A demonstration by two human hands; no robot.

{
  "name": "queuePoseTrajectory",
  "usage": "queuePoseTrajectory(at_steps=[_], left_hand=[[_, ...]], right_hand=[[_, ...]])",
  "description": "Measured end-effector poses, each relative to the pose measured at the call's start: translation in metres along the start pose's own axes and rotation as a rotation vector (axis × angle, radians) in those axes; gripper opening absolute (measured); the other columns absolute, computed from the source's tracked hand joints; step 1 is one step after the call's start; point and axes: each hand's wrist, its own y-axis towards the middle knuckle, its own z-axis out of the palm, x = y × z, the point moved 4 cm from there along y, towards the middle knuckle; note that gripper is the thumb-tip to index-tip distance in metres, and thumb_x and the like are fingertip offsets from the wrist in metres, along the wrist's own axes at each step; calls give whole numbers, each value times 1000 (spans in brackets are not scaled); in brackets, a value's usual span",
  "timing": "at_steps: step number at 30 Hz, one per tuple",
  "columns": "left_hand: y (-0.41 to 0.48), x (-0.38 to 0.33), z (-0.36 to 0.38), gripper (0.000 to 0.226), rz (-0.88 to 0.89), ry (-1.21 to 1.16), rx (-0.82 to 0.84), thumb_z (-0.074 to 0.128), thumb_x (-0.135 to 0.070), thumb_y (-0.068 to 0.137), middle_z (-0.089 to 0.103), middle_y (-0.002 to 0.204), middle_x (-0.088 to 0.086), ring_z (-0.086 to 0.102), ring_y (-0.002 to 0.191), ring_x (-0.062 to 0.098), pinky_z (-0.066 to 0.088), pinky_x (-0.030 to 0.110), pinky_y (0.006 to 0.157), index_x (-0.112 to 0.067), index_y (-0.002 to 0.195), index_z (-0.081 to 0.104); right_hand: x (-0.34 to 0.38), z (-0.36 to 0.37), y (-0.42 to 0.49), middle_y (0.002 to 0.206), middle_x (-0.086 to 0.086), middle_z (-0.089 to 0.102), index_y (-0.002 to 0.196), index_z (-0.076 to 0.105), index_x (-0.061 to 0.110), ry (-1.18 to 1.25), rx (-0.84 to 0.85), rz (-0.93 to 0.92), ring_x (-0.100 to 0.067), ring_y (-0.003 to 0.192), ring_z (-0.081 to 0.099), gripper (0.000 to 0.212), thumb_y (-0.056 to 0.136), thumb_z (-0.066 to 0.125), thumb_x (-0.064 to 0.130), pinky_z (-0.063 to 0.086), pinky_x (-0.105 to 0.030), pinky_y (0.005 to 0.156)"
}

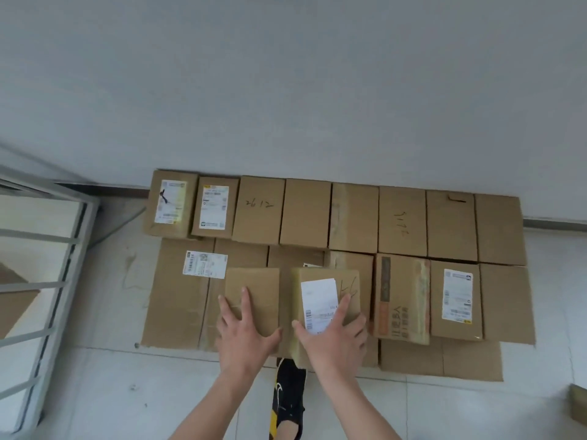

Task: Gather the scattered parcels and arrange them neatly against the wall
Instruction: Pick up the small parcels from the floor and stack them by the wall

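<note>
Your left hand (244, 331) lies flat on top of a plain parcel (252, 289), its fingers (246, 301) straight and spread, the thumb out along the near edge. Your right hand (333, 336) lies the same way on a labelled parcel (324, 281) just beside it, fingers (344, 304) stretched across the white shipping label, thumb out to the left. Neither hand curls round anything; both press open on the cardboard.

These two parcels sit side by side, close together but with a narrow gap between them, in front of the middle of the front row. You cannot tell whether they rest on the boxes beneath them or are held just above.

The front row runs from a large box (178, 300) with a label on the left to an orange-printed box (401, 300), a box with a white label (455, 300) and a plain box (505, 303) on the right. Behind it, a back row (354, 217) of eight boxes stands edge to edge, touching the white wall (286, 90); two at the left end carry labels, two others bear handwritten numbers.

Cardboard (441, 360) shows below the front row on the right. Your black shoe (289, 398) stands on the tiled floor (127, 392) between your forearms. A metal rack (63, 249) rises at the left, and a further box (579, 404) shows at the right edge, well apart from the rows.
</note>
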Motion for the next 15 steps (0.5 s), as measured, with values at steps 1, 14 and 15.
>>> queuePoseTrajectory(at_steps=[1,14,15], left_hand=[[12,4,3,119,-7,-6,9,59,-75,66,-14,158,14,20,141,40,38,50,105,-39,147,-20],[83,-59,72,123,20,-67,113,65,-73,64,-11,157,14,21,138,43,40,55,99,-37,147,-20],[85,-56,69,123,12,-72,112,65,-72,63,-10,157,15,21,137,43,40,55,99,-37,147,-18]], right_hand=[[9,3,5,152,-26,11,152,-13,25,-2,-6,-10,-42,139,21,127,62,46,91,28,-49,112],[-9,3,66,154,-26,9,150,-18,29,-65,-108,33,-42,143,16,128,59,47,93,28,-52,113],[-7,5,66,154,-26,9,150,-18,30,-61,-106,26,-42,143,16,128,59,47,92,26,-51,113]])
